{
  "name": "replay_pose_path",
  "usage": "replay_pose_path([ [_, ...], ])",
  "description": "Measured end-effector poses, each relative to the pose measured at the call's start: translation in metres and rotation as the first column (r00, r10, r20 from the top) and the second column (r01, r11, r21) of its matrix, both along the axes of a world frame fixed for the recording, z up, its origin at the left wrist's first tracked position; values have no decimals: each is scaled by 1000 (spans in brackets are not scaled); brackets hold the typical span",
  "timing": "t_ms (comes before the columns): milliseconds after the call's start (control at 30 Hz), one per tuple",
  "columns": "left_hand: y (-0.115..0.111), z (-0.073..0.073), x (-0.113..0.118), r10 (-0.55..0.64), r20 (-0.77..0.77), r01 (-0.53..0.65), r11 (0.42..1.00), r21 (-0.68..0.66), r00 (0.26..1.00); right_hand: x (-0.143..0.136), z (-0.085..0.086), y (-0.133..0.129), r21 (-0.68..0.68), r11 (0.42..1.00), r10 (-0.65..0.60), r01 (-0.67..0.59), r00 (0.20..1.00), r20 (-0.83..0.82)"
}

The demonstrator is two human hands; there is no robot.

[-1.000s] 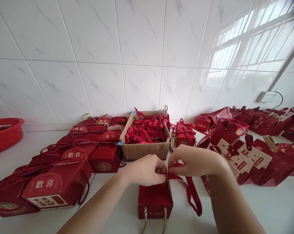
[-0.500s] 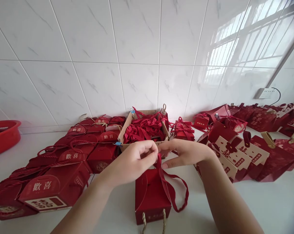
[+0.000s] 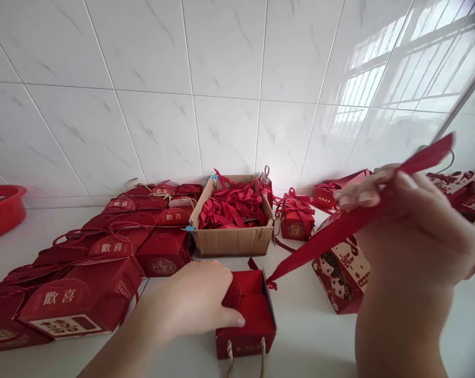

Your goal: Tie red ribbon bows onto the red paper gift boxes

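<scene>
A small red gift box (image 3: 247, 344) with twisted cord handles stands in front of me, and its top now shows an opening at the back. My left hand (image 3: 200, 302) grips the box's left side, thumb across the top and fingers curled out of sight. Raised at the right, my right hand (image 3: 408, 220) pinches a red ribbon (image 3: 335, 236). The ribbon stretches taut from the box's back right corner, where a small knot or bunch shows, up to that hand. Its loose end sticks out past the fingers.
Behind the box is a cardboard box (image 3: 232, 242) full of red ribbons. Rows of red gift boxes (image 3: 111, 247) stand at left, with a red basin (image 3: 3, 212) beyond. A ribbon-tied box (image 3: 297, 218) and patterned boxes (image 3: 341, 275) sit at right, before a tiled wall (image 3: 225, 136).
My right hand has swung up and right, drawing the ribbon tight. My left hand has dropped from the ribbon onto the gift box, whose top has opened.
</scene>
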State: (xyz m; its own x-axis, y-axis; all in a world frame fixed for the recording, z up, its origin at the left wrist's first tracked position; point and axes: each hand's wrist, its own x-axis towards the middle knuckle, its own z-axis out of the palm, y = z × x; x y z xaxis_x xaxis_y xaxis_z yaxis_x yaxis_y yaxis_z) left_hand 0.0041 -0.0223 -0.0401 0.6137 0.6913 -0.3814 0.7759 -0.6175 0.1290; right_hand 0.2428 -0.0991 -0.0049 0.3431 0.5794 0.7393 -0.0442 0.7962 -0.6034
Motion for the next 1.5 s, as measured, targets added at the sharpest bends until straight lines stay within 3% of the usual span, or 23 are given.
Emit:
replay_pose_path([
  [67, 0, 0, 4, -20, -1, 21, 995, 96, 1000, 2, 3, -6, 28, 996, 81, -80, 994, -67],
  [133, 2, 3, 4, -55, 10, 52, 981, 188, 998, 0, 3, -6, -20, 966, 255, -257, 964, -72],
  [200, 6, 5, 3, -49, 14, 45, 977, 209, 999, -8, -1, 2, -204, 896, 409, -395, 912, 28],
  [233, 9, 6, 2, -29, 17, 25, 981, 192, 999, -13, -4, 9, -352, 846, 463, -399, 879, 115],
  [300, 15, 8, 0, 28, 24, -31, 992, 122, 999, -26, -14, 27, -654, 713, 554, -253, 774, 305],
  [333, 18, 9, 0, 56, 23, -58, 995, 86, 998, -32, -20, 36, -752, 643, 616, -144, 680, 397],
  [400, 24, 10, -1, 85, 14, -85, 996, 33, 996, -43, -31, 52, -819, 571, 704, 56, 479, 524],
  [467, 28, 10, -1, 89, 6, -89, 996, 2, 996, -50, -40, 62, -786, 588, 697, 193, 372, 613],
  [600, 32, 7, -3, 92, 15, -91, 995, -36, 996, -54, -49, 68, -730, 622, 625, 283, 381, 681],
  [1000, 30, 11, -4, 101, 40, -98, 993, -68, 994, -67, -60, 80, -783, 591, 673, 193, 418, 610],
  [1200, 32, 21, -11, 99, 200, -115, 991, 70, 975, -70, -58, 79, -794, 574, 684, 199, 416, 599],
  [1367, 39, 14, -2, -21, 251, 3, 997, 72, 968, -70, -59, 80, -793, 571, 690, 212, 400, 603],
  [1500, 41, 8, 2, -61, 252, 28, 990, 135, 966, -70, -62, 82, -783, 584, 687, 213, 384, 617],
])
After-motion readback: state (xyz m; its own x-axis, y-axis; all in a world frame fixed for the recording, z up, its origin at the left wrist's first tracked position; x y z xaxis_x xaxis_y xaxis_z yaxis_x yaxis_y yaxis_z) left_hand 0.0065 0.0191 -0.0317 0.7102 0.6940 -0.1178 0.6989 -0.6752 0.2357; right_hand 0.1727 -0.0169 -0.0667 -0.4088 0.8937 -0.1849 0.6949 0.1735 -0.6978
